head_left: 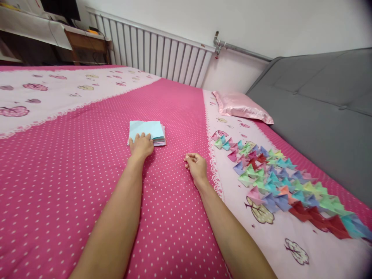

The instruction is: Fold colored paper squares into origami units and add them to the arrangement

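A stack of coloured paper sheets (145,128) lies on the pink dotted bedspread, with a light blue sheet on top and paler edges showing below. My left hand (141,146) rests on the near edge of this stack, fingers spread over the blue sheet. To the right, my right hand (197,166) hovers over or rests on the bedspread, its fingers curled and thumb against them. Whether anything is pinched in them I cannot make out. Rows of folded paper boats (273,180) in many colours stand on the pale strip to the right of my right hand.
The bedspread (171,217) spreads under everything. A pink satin pillow (242,105) lies at the far right, against a grey padded headboard (316,85). A white radiator (157,46) lines the wall, and a desk with a monitor (61,8) stands at the far left.
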